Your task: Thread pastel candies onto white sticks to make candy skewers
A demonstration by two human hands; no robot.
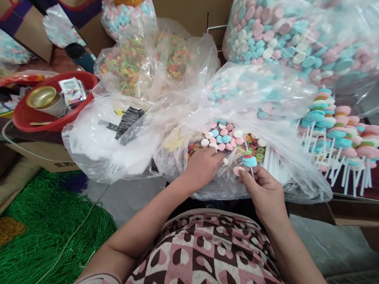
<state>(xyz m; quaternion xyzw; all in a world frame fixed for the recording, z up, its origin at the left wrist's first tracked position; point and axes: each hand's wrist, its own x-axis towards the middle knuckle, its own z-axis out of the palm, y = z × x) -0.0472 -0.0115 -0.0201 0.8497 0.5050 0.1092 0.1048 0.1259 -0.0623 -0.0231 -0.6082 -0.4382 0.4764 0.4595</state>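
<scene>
My right hand is closed on a candy skewer, its thin stick tilted upward. Threaded on this skewer are blue marshmallows with red and green gummy rings above them. A pink marshmallow sits at my right thumb and fingertips. My left hand rests palm down at the near edge of a pile of pink, white and blue marshmallows, fingers reaching into it. A white marshmallow lies by its fingertips. Gummy rings lie beside the pile, near white paper sticks.
Finished-looking marshmallow skewers stand in a cluster on the right. Behind are a big bag of marshmallows and bags of gummy rings. A red basin holds a gold bowl on the left. Green cords cover the floor.
</scene>
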